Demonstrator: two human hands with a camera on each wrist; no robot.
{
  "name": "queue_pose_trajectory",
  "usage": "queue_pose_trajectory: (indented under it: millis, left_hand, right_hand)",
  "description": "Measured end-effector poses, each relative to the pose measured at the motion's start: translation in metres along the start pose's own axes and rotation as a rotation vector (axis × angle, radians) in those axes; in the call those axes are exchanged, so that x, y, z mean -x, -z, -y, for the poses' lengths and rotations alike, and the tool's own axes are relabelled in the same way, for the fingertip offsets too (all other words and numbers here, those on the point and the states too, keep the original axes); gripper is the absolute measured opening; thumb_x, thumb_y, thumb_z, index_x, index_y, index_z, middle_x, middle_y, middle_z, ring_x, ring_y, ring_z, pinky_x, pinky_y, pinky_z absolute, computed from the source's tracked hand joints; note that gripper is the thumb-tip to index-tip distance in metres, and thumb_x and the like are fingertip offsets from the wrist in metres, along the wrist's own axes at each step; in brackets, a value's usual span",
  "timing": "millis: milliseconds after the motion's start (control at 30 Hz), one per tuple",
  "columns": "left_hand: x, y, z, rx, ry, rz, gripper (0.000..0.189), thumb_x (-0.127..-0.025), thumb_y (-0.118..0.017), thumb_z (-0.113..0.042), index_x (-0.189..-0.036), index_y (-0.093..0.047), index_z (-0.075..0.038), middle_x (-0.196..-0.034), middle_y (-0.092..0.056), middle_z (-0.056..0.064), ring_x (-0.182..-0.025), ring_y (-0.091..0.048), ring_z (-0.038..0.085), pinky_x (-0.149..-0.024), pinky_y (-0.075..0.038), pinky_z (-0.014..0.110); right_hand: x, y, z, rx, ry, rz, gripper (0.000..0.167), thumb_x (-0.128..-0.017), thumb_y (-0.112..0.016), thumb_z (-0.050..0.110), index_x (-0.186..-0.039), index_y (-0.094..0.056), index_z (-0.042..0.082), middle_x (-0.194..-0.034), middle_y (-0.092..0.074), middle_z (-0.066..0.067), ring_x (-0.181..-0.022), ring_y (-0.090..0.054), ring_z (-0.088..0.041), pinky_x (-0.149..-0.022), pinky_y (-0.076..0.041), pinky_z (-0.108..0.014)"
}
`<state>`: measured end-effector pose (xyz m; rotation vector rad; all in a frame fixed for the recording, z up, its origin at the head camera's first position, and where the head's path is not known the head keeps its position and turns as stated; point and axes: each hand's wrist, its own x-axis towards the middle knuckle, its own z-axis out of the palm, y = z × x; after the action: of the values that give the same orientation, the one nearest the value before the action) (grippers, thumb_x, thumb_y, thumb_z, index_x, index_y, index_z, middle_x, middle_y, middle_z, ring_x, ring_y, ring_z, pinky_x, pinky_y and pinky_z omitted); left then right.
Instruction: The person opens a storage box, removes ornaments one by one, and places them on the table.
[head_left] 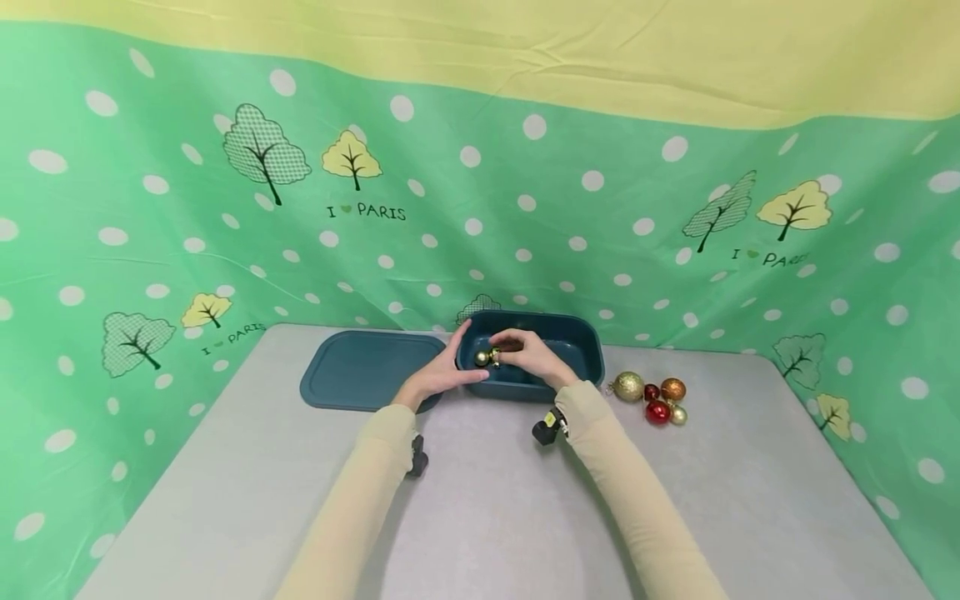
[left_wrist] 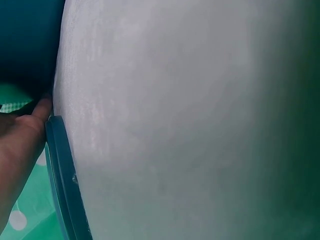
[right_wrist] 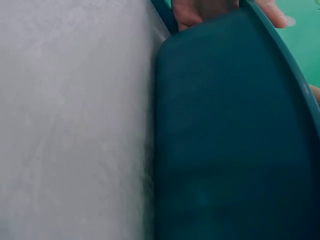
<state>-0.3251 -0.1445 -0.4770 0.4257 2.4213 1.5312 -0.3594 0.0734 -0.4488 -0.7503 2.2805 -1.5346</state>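
A dark blue plastic box (head_left: 527, 391) stands at the back of the table. My left hand (head_left: 442, 371) lies against its left end, fingers straight and spread, the thumb along the near rim. My right hand (head_left: 534, 357) reaches into the box and pinches a small gold Christmas ball (head_left: 495, 357), mostly hidden by the fingers. Another gold ball (head_left: 482, 357) sits beside it at the box's left end. In the right wrist view the box wall (right_wrist: 225, 120) fills the middle, with part of the left hand (right_wrist: 200, 11) at its far end.
Left of the box lies its flat blue lid (head_left: 367, 369). To its right is a cluster of Christmas balls: a large glittery gold one (head_left: 628, 386), an orange one (head_left: 673, 389), a red one (head_left: 657, 412), a small dark red one (head_left: 652, 392) and a small pale gold one (head_left: 678, 414). A green curtain (head_left: 525, 225) hangs behind.
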Motion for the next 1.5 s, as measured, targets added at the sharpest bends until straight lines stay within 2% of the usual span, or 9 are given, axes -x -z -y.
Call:
queue_pose_trajectory:
  millis: [267,500,833,967,1500]
  left_hand:
    - [0.001,-0.001,-0.002,-0.008,-0.007,-0.002,0.102,-0.088,-0.071,-0.037,-0.156,0.006,-0.033,-0.161,0.006,0.009,-0.144,-0.007,0.039,-0.107,-0.021,0.062]
    - [-0.001,0.000,0.000,-0.025,0.015,-0.007,0.102,-0.088,-0.071,-0.037,-0.155,0.006,-0.038,-0.161,0.005,0.005,-0.144,-0.009,0.036,-0.108,-0.023,0.059]
    - [-0.002,0.000,0.001,0.011,0.005,-0.011,0.104,-0.086,-0.073,-0.039,-0.156,0.004,-0.034,-0.161,0.004,0.008,-0.143,-0.010,0.040,-0.107,-0.021,0.061]
    - [-0.002,0.000,0.003,0.016,0.009,-0.009,0.104,-0.086,-0.073,-0.038,-0.155,0.004,-0.036,-0.161,0.004,0.008,-0.143,-0.011,0.039,-0.107,-0.022,0.060]
    - [-0.002,0.000,0.003,0.029,0.000,-0.008,0.104,-0.086,-0.074,-0.036,-0.155,0.004,-0.039,-0.161,0.004,0.005,-0.144,-0.009,0.037,-0.108,-0.021,0.059]
  right_hand:
    - [-0.001,0.000,-0.003,0.034,-0.064,-0.045,0.043,-0.090,-0.062,0.000,-0.132,-0.055,-0.005,-0.130,-0.054,-0.022,-0.110,-0.054,-0.032,-0.086,-0.047,-0.039]
    - [-0.001,-0.001,-0.002,0.072,-0.107,0.035,0.047,-0.090,-0.063,-0.001,-0.136,-0.052,-0.005,-0.128,-0.055,-0.021,-0.112,-0.056,-0.032,-0.089,-0.048,-0.041]
    - [-0.004,-0.003,-0.008,0.092,-0.116,0.056,0.037,-0.088,-0.065,-0.004,-0.124,-0.060,-0.007,-0.123,-0.056,-0.020,-0.102,-0.060,-0.028,-0.083,-0.051,-0.037]
    - [-0.003,-0.003,-0.008,0.078,-0.126,0.049,0.034,-0.087,-0.065,-0.007,-0.121,-0.061,-0.009,-0.118,-0.058,-0.021,-0.098,-0.060,-0.028,-0.081,-0.052,-0.035]
    - [-0.003,-0.004,-0.011,0.028,-0.120,0.009,0.028,-0.085,-0.059,-0.016,-0.113,-0.060,-0.013,-0.108,-0.062,-0.026,-0.103,-0.059,-0.037,-0.084,-0.051,-0.040]
